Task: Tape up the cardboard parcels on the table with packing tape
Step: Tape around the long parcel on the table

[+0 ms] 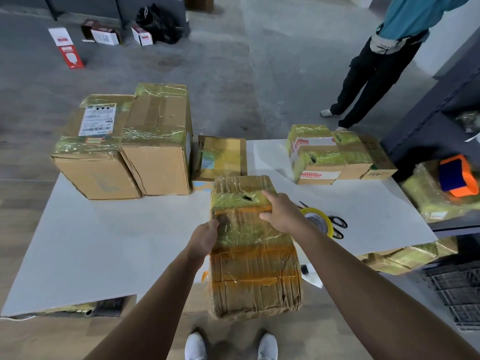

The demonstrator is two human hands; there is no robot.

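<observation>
Parcel [255, 258], left grip [205, 236] clasping its side, right grip [281, 215] spread atop, tape roll [319, 220] half hidden

The right hand [281, 214] hides part of the tape roll [319, 220].

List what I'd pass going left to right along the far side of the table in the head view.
labelled box → taller box → flat parcel → red-and-white taped parcel → green-taped parcel → printed box
</observation>
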